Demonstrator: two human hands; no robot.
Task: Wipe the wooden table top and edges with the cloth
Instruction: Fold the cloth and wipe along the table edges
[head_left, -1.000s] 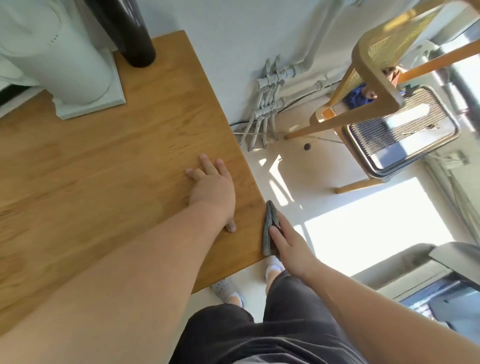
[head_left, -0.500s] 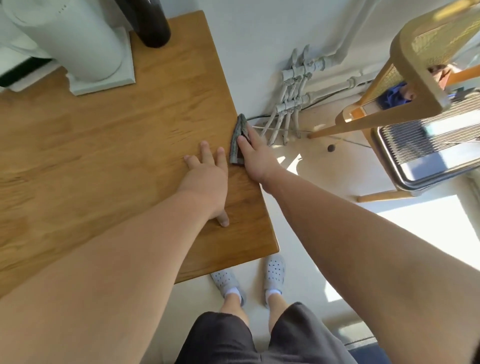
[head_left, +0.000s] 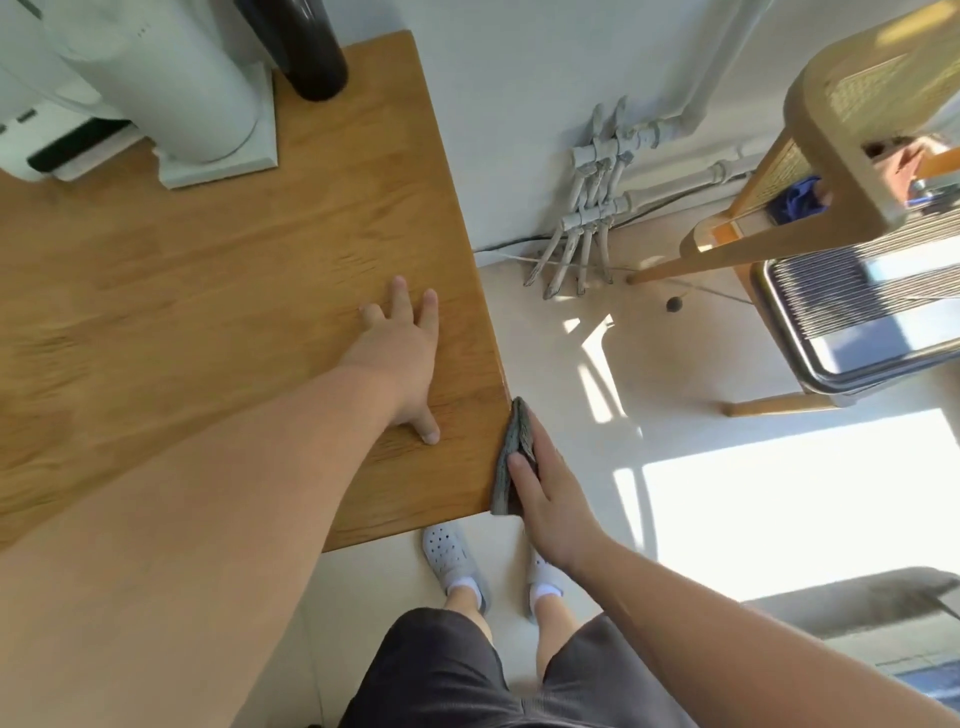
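- Head view: left hand (head_left: 402, 358) is laid flat on the wooden table (head_left: 208, 291), fingers spread wide, nothing held.
- Grey cloth (head_left: 511, 457) is pressed against the table's right side edge, near the front corner, by the right hand (head_left: 553, 493); fingers are extended flat on the cloth.
- White appliance (head_left: 171, 88) and black cylinder (head_left: 311, 47) are seen at the table's far end.

A single head-worn wide-angle camera looks steeply down from above the counter (head_left: 208, 291), close enough that both forearms fill the lower frame. It faces the counter's near right corner, the floor (head_left: 571, 374) beyond, and the person's own feet.
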